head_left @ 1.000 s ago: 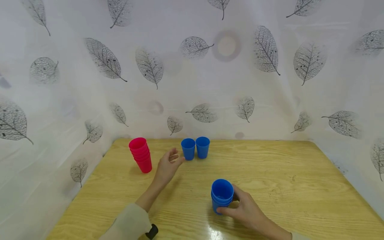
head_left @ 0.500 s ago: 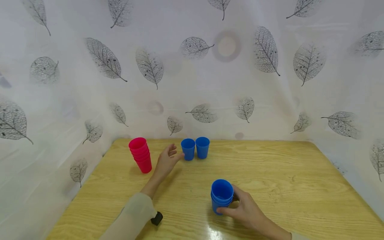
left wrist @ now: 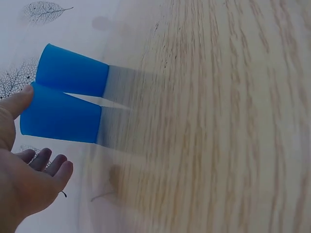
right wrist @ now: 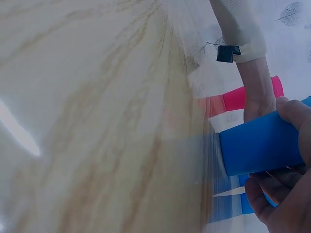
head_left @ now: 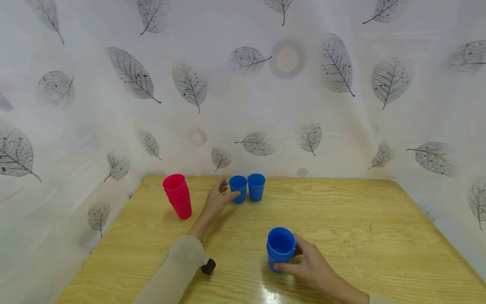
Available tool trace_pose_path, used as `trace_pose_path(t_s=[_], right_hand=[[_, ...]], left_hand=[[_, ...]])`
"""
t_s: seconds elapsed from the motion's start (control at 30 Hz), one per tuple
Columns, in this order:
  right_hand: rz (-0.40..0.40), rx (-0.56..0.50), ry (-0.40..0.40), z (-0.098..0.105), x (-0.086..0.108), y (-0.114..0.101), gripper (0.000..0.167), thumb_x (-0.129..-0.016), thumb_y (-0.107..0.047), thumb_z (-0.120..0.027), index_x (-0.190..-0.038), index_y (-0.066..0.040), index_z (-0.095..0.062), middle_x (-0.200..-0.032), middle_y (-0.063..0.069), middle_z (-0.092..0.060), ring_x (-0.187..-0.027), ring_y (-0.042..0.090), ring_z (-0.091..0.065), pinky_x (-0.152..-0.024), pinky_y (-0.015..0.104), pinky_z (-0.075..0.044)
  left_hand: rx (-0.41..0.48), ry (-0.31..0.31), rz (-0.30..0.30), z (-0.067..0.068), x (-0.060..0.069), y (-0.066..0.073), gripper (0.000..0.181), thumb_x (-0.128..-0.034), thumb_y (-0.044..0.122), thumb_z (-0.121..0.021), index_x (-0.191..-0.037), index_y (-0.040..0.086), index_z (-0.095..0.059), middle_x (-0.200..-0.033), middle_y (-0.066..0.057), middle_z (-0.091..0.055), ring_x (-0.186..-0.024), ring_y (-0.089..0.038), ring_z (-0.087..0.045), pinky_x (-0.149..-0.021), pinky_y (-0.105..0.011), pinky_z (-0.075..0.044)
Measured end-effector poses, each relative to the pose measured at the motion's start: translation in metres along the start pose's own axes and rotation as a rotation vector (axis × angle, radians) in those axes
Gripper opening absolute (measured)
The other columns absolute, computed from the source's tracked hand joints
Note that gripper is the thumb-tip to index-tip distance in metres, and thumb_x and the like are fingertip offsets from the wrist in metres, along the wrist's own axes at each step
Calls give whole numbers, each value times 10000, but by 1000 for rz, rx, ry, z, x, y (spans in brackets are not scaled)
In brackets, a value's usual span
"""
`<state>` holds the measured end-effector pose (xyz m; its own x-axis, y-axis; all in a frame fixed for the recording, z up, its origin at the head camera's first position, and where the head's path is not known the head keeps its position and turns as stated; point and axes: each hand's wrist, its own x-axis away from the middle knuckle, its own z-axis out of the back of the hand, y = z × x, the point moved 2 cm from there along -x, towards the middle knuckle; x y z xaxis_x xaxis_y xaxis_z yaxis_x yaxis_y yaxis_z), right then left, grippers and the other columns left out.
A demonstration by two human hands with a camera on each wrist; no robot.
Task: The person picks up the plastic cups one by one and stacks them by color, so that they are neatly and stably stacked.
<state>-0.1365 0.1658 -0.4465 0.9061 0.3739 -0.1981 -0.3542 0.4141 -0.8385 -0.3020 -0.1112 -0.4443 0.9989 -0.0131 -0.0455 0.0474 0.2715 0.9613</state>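
Observation:
My left hand (head_left: 218,199) reaches to the left one of two blue cups (head_left: 238,195) at the back of the table. Its thumb lies in front of that cup and its fingers are spread on the far left side. In the left wrist view the thumb is at the rim of the nearer blue cup (left wrist: 60,114), with the fingers apart from the wall. The other blue cup (head_left: 256,188) stands just to the right. Near the front, my right hand (head_left: 313,264) grips a stack of blue cups (head_left: 280,249), thumb in front and fingers behind.
A stack of red cups (head_left: 178,196) stands upright left of my left hand. The wooden table (head_left: 360,219) ends at a leaf-patterned curtain (head_left: 284,101) behind and at both sides. A black device (head_left: 208,267) is worn at my left wrist.
My left hand has moved forward and right, bringing its thumb across the front of the left blue cup. The right hand and its stack stay in place.

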Motion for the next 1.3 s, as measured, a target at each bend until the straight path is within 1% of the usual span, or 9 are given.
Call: trace_pose_path(t_s=[0.17, 0.27, 0.37, 0.53, 0.67, 0.8, 0.97, 1.1, 1.3], right_hand=[[8, -4, 1, 0, 0, 0, 670, -816, -291, -899, -1340, -6, -594, -1169, 87, -722, -954, 105, -686, -817, 282, -577], [20, -4, 1, 0, 1, 0, 669, -819, -292, -896, -1342, -5, -592, -1171, 92, -721, -961, 107, -686, -818, 283, -578], [35, -2, 1, 0, 1, -1, 664, -821, -295, -895, -1338, -7, -595, -1165, 91, -724, -962, 107, -688, -816, 287, -581], [44, -2, 7, 0, 2, -1, 658, -818, -293, -898, -1330, -8, -600, -1155, 90, -728, -956, 106, -690, -810, 288, -583], [38, -3, 10, -1, 1, -1, 666, -817, -297, -899, -1334, -5, -596, -1158, 92, -727, -954, 110, -692, -810, 286, -584], [31, 3, 11, -1, 1, 0, 670, -816, -300, -900, -1335, -7, -595, -1156, 91, -727, -950, 108, -693, -809, 282, -583], [26, 3, 6, -1, 0, 1, 668, -819, -298, -899, -1339, -11, -594, -1165, 93, -724, -954, 111, -693, -809, 280, -584], [24, 6, 7, -2, 0, 1, 670, -817, -299, -900, -1338, -7, -594, -1160, 96, -725, -947, 111, -693, -806, 280, -583], [12, 1, 7, -1, 0, 0, 681, -820, -286, -898, -1349, 5, -584, -1168, 103, -721, -954, 114, -692, -812, 280, -581]], left_hand=[[-7, -9, 18, -6, -3, -1, 839, -929, 228, -801, -1559, -67, -331, -1561, -269, -420, -1425, -425, -431, -1168, -512, -391], [-12, -8, 23, -8, -6, -1, 839, -926, 238, -807, -1561, -51, -340, -1564, -257, -423, -1430, -414, -429, -1177, -511, -379], [-17, -16, 9, -11, -9, -1, 800, -927, 243, -807, -1549, -20, -379, -1551, -234, -452, -1423, -402, -442, -1175, -521, -379], [-31, -26, 1, -15, -12, 0, 761, -923, 240, -811, -1536, 27, -414, -1519, -205, -497, -1415, -388, -455, -1169, -535, -384], [-31, -26, -9, -19, -12, 3, 687, -936, 212, -794, -1494, 17, -444, -1486, -210, -525, -1412, -387, -460, -1165, -544, -387], [-20, -19, -14, -21, -11, 4, 612, -946, 188, -778, -1449, 10, -478, -1441, -209, -559, -1381, -385, -494, -1148, -541, -411], [-27, 2, 0, -20, -11, 4, 583, -954, 209, -772, -1434, 20, -498, -1442, -203, -561, -1380, -376, -497, -1149, -520, -417], [-39, 9, 9, -17, -9, 4, 599, -955, 238, -773, -1446, 36, -495, -1453, -190, -555, -1384, -367, -494, -1154, -522, -410], [-70, 9, -19, -10, -2, 5, 636, -958, 284, -768, -1472, 40, -482, -1442, -180, -563, -1352, -367, -519, -1148, -539, -413]])
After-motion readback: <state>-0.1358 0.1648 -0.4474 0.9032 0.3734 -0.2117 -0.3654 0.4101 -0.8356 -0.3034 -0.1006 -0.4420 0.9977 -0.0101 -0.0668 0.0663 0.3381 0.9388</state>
